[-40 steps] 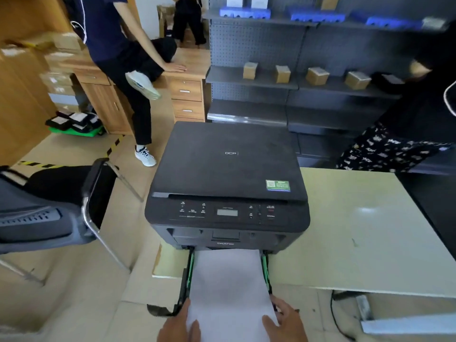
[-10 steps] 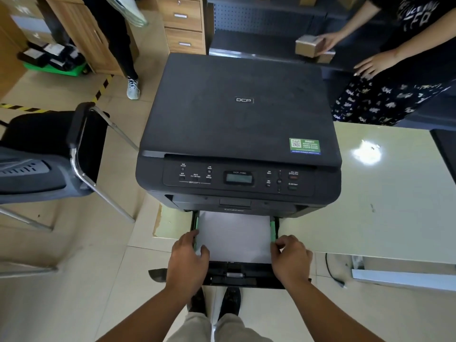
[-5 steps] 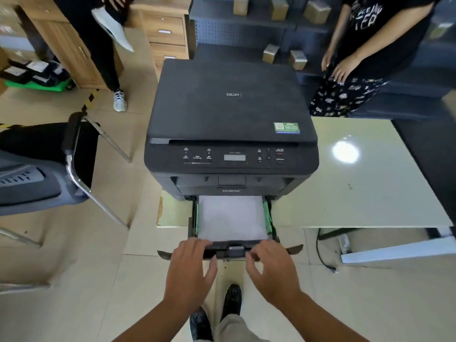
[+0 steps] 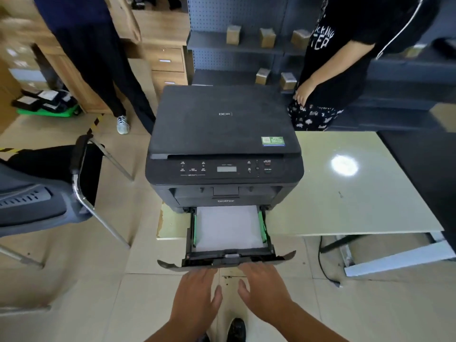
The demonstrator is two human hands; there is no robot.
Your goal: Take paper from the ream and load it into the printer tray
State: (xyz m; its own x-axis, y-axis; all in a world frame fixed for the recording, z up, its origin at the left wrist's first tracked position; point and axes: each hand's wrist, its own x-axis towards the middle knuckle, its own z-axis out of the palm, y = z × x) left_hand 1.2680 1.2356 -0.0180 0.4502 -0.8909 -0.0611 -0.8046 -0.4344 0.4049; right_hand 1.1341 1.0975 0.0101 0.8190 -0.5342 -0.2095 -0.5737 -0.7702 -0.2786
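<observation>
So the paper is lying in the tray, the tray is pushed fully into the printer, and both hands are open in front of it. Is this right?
Not quite. The head view shows the tray pulled out of the printer, not pushed in. The paper does lie in it, and the left hand and right hand are open in front.

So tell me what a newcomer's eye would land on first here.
First the black printer at the table's left end, its paper tray pulled out with a white paper stack lying flat between green guides. Next the two bare hands, left hand and right hand, open just before the tray front. Two bystanders stand behind.
</observation>
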